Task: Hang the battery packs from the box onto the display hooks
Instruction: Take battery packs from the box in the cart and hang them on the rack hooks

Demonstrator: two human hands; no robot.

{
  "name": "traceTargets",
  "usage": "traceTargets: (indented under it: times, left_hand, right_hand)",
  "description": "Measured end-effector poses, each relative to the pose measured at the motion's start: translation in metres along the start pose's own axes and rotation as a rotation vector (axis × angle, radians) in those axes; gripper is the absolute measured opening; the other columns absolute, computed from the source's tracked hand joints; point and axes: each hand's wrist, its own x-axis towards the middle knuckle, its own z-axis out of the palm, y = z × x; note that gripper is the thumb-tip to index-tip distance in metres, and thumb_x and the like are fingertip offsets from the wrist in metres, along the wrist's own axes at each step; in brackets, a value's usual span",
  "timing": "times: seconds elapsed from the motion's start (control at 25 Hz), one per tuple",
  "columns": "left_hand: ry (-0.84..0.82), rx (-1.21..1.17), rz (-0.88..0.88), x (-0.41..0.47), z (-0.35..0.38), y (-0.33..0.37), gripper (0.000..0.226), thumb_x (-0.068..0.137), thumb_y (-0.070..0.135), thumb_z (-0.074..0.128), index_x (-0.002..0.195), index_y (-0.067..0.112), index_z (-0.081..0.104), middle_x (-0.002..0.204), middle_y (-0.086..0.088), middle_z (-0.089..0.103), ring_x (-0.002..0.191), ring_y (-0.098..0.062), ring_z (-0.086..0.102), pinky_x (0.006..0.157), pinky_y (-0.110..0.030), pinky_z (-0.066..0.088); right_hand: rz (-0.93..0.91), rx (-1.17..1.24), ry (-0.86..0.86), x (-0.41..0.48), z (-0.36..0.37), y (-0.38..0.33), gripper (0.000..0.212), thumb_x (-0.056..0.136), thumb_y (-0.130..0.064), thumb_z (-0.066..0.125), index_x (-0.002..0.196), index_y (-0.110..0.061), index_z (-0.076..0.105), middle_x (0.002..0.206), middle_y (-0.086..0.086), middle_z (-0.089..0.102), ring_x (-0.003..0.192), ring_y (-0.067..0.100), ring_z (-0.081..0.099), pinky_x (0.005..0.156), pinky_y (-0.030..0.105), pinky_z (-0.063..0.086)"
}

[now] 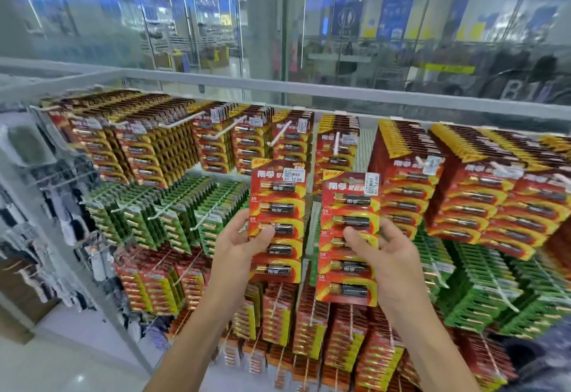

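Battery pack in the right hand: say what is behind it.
Above the held pack, hung red packs show; beside it, white panel. Whatever hangs directly behind is covered.

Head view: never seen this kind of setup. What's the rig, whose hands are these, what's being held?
There is no robot. A camera worn on a person's head looks forward and down at their own bare hands. The left hand grips one red battery pack and the right hand grips a second red pack, both upright. In front is a shop display: white hooks loaded with hanging red packs and green packs. A glass wall stands behind.
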Motion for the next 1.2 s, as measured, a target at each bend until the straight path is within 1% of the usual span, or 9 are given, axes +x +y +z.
traceTargets:
  times: [0.12, 0.16, 0.24, 0.48, 0.6, 0.72, 0.92, 1.08, 1.2]
  left_hand:
    - [-0.028, 0.002, 0.020, 0.028, -0.016, 0.001, 0.054, 0.081, 0.034, 0.085, 0.130, 0.022, 0.066, 0.123, -0.011, 0.074, 0.114, -0.037, 0.070, 0.093, -0.057, 0.057]
    - [-0.044, -0.008, 0.026, 0.037, -0.021, 0.002, 0.054, 0.082, 0.033, 0.085, 0.131, 0.019, 0.065, 0.123, -0.012, 0.074, 0.112, -0.037, 0.071, 0.091, -0.057, 0.059]
    - [-0.093, -0.012, 0.051, 0.051, -0.028, 0.003, 0.041, 0.086, 0.020, 0.074, 0.126, 0.012, 0.066, 0.112, -0.013, 0.077, 0.098, -0.036, 0.076, 0.081, -0.053, 0.063]
    - [-0.174, 0.002, 0.058, 0.071, -0.035, 0.006, 0.038, 0.087, 0.015, 0.069, 0.125, 0.011, 0.066, 0.107, -0.015, 0.078, 0.093, -0.037, 0.077, 0.074, -0.048, 0.065]
    - [-0.192, 0.000, 0.068, 0.073, -0.038, 0.005, 0.036, 0.086, 0.015, 0.069, 0.122, 0.011, 0.067, 0.105, -0.012, 0.079, 0.090, -0.034, 0.078, 0.070, -0.043, 0.065]
    - [-0.206, -0.002, 0.079, 0.072, -0.039, 0.005, 0.034, 0.086, 0.013, 0.068, 0.120, 0.011, 0.067, 0.103, -0.010, 0.080, 0.089, -0.032, 0.078, 0.068, -0.040, 0.065]
    - [-0.207, -0.013, 0.077, 0.071, -0.039, 0.003, 0.033, 0.086, 0.014, 0.069, 0.119, 0.012, 0.068, 0.103, -0.011, 0.080, 0.090, -0.032, 0.078, 0.071, -0.041, 0.065]
    - [-0.205, -0.006, 0.076, 0.073, -0.034, 0.004, 0.036, 0.086, 0.018, 0.070, 0.121, 0.011, 0.068, 0.105, -0.014, 0.079, 0.091, -0.035, 0.077, 0.072, -0.047, 0.065]
    - [-0.177, 0.015, 0.053, 0.078, -0.031, 0.000, 0.034, 0.088, 0.018, 0.070, 0.121, 0.013, 0.068, 0.107, -0.014, 0.079, 0.093, -0.037, 0.077, 0.076, -0.052, 0.064]
  right_hand:
    - [-0.069, 0.034, 0.058, 0.014, 0.019, -0.008, 0.053, 0.079, -0.046, 0.084, 0.124, -0.022, 0.068, 0.119, -0.015, 0.076, 0.117, 0.006, 0.069, 0.099, 0.039, 0.058]
    - [-0.078, 0.027, 0.049, 0.017, 0.026, -0.010, 0.041, 0.082, -0.041, 0.079, 0.118, -0.024, 0.071, 0.113, -0.014, 0.077, 0.113, 0.008, 0.071, 0.100, 0.041, 0.057]
    - [-0.085, -0.003, 0.081, 0.021, 0.036, -0.012, 0.039, 0.082, -0.042, 0.076, 0.118, -0.025, 0.072, 0.114, -0.007, 0.078, 0.114, 0.019, 0.071, 0.104, 0.052, 0.053]
    - [-0.111, -0.020, 0.145, 0.027, 0.054, -0.011, 0.058, 0.080, -0.053, 0.079, 0.127, -0.020, 0.069, 0.123, -0.005, 0.074, 0.121, 0.019, 0.068, 0.108, 0.054, 0.050]
    - [-0.106, -0.035, 0.171, 0.027, 0.056, -0.008, 0.052, 0.080, -0.053, 0.078, 0.123, -0.025, 0.070, 0.123, -0.005, 0.075, 0.122, 0.022, 0.067, 0.108, 0.056, 0.049]
    - [-0.109, -0.022, 0.184, 0.027, 0.056, -0.007, 0.031, 0.087, -0.042, 0.073, 0.112, -0.024, 0.074, 0.110, -0.002, 0.079, 0.107, 0.021, 0.074, 0.102, 0.054, 0.053]
    - [-0.111, -0.020, 0.215, 0.032, 0.056, -0.003, 0.071, 0.072, -0.064, 0.082, 0.131, -0.027, 0.067, 0.130, -0.006, 0.072, 0.126, 0.019, 0.064, 0.110, 0.054, 0.047]
    - [-0.127, -0.043, 0.210, 0.041, 0.046, 0.005, 0.025, 0.085, -0.045, 0.076, 0.109, -0.039, 0.069, 0.110, -0.026, 0.075, 0.120, -0.001, 0.063, 0.111, 0.039, 0.045]
    - [-0.113, -0.059, 0.180, 0.041, 0.046, 0.002, 0.013, 0.095, -0.026, 0.068, 0.095, -0.038, 0.062, 0.079, -0.036, 0.072, 0.082, -0.018, 0.067, 0.090, 0.024, 0.050]
